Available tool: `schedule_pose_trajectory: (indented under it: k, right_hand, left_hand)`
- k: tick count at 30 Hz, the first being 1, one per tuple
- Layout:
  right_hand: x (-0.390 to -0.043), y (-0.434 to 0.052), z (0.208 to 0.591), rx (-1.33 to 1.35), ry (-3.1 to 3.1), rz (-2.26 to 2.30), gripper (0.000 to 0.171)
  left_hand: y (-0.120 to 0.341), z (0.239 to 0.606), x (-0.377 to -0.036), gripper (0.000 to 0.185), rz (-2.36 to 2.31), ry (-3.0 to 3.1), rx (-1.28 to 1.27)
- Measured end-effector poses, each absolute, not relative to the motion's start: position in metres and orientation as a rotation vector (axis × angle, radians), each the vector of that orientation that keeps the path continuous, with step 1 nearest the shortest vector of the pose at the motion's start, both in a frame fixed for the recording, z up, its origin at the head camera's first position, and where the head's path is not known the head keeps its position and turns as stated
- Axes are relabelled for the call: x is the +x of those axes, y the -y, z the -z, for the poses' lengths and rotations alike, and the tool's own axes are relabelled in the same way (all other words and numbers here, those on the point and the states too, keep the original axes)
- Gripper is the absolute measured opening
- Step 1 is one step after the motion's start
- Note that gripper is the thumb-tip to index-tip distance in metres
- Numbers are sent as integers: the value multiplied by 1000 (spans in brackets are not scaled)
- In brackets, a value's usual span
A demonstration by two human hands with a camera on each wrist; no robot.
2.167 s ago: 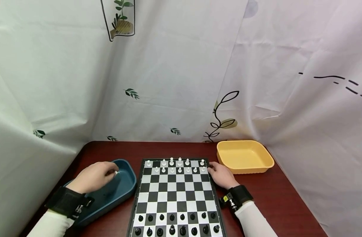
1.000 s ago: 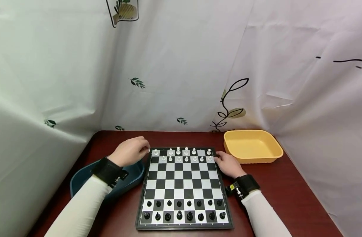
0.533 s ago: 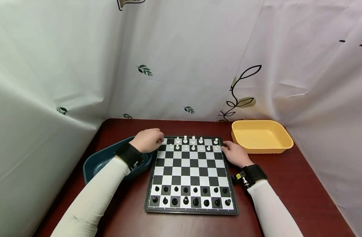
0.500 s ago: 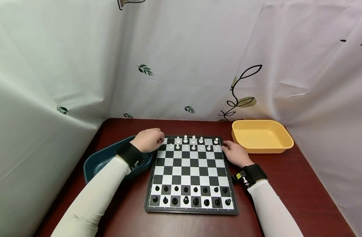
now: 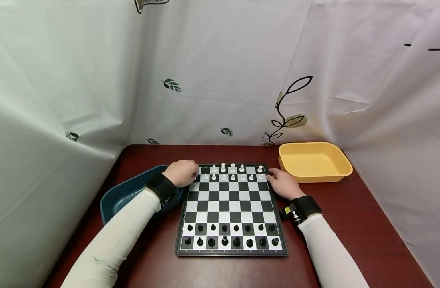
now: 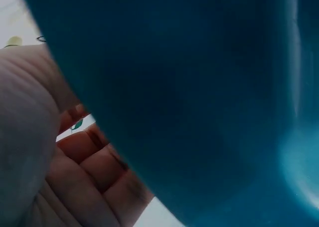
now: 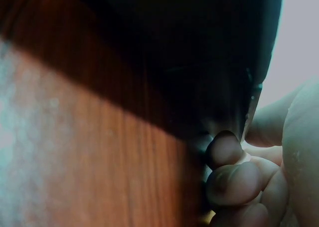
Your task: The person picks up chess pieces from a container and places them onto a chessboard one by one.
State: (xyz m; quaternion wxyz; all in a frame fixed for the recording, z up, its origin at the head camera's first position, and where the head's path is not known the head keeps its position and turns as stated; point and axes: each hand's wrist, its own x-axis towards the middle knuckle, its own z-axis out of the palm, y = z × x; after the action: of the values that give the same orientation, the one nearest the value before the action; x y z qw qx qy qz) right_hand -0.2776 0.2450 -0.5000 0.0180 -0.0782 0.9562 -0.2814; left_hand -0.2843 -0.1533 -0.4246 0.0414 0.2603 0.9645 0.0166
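A black-framed chessboard (image 5: 228,206) lies on the dark red table. My left hand (image 5: 182,173) is over its far left corner, fingers curled, pinching a small white chess piece (image 5: 194,177) near the second row from the far edge. In the left wrist view, the blue tray's wall (image 6: 174,97) hides the fingertips and the piece. My right hand (image 5: 283,184) grips the board's right edge near the far corner; in the right wrist view its fingers (image 7: 234,184) curl at the board's side (image 7: 214,72). White pieces (image 5: 232,168) stand in two rows at the far end.
Black pieces (image 5: 225,241) fill two rows at the board's near end. The blue tray (image 5: 115,198) sits against the left side, partly under my left forearm. Behind my right hand is a yellow tray (image 5: 315,160). White cloth (image 5: 220,80) hangs behind the table.
My left hand has come from above the blue tray to the board's far left corner with the white piece, lately lowering slightly nearer. My right hand stays at the board's edge; the view has shifted.
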Motion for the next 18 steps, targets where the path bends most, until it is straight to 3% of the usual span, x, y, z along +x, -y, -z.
schedule_pose_trajectory:
  k: [18]
  right_hand:
    - [-278,-247,501,-267,-2985,889,47]
  left_hand:
    - [149,430,-291,25,-88,-2930,809]
